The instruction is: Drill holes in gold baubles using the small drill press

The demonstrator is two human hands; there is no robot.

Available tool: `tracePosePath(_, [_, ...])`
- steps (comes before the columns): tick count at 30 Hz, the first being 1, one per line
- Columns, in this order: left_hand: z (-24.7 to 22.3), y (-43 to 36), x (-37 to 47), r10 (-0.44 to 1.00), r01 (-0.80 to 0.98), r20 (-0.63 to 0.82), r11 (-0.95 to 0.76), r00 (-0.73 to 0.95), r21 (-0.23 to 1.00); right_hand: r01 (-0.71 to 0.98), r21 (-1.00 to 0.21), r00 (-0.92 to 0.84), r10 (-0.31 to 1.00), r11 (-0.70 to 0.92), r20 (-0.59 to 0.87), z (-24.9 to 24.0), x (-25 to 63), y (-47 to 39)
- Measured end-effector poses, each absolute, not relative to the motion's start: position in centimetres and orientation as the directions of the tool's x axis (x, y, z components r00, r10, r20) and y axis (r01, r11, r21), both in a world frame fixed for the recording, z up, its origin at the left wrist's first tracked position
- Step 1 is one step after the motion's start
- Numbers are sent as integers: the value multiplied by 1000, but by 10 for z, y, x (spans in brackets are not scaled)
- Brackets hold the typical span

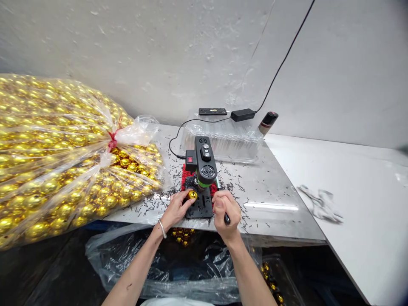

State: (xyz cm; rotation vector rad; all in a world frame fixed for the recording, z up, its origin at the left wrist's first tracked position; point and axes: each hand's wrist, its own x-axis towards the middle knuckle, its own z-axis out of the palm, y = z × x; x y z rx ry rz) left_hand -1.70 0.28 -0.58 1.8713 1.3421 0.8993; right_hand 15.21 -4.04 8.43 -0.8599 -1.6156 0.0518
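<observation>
Forearms (137, 265) are reaching in from head view's bottom edge. Left hand (176, 209) is pinching gold ball (192, 194) between thumb and fingers (182, 195), over left part of black base plate (204, 210). Right hand (227, 211) is gripping black lever handle (227, 219), fingers wrapping around it. Black shreds (174, 176) are littering metal tabletop (270, 197). Tied clear bag (70, 157) is lying left; black machine (206, 159) is standing between hands and plastic trays (228, 142).
</observation>
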Motion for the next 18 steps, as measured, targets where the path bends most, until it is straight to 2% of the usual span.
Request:
tracePosePath(9, [10, 6, -7, 899, 690, 167, -420, 405, 589, 495, -486, 13, 553, 720, 833, 84, 153, -41])
tracePosePath(18, [16, 9, -8, 889, 699, 119, -424, 442, 576, 502, -471, -1, 545, 726, 838, 83, 154, -41])
